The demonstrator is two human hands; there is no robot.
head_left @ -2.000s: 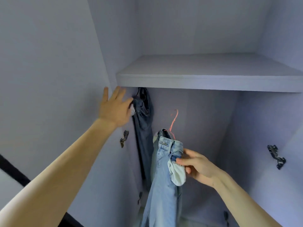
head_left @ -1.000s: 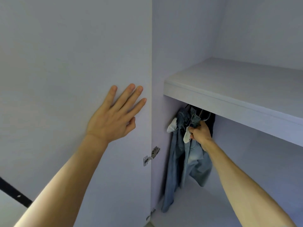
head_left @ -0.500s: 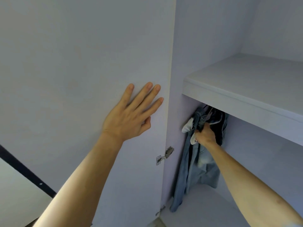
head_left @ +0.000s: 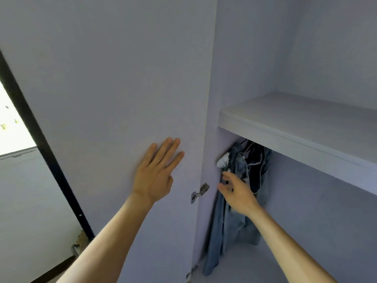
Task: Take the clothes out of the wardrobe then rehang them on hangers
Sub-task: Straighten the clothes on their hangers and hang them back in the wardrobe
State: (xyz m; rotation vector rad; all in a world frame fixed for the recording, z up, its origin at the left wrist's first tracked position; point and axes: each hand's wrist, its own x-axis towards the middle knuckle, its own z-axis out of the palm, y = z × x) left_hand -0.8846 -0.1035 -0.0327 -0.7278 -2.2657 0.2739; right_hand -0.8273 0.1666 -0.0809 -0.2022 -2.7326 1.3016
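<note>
Left of the shelf (head_left: 285,127), a left hand (head_left: 155,176) lies flat on the wardrobe door (head_left: 102,78), fingers straight and spread. Under the shelf hang jeans (head_left: 230,221). The right hand (head_left: 238,193), fingers loosely apart (holding nothing), hovers just before them. Hangers seem lost in shadow. Denim is soft and weighty, so grip the waistband.

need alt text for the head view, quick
A person's left hand lies flat on an open wardrobe door while the right hand, fingers loose, is in front of jeans hanging under a shelf.
</note>
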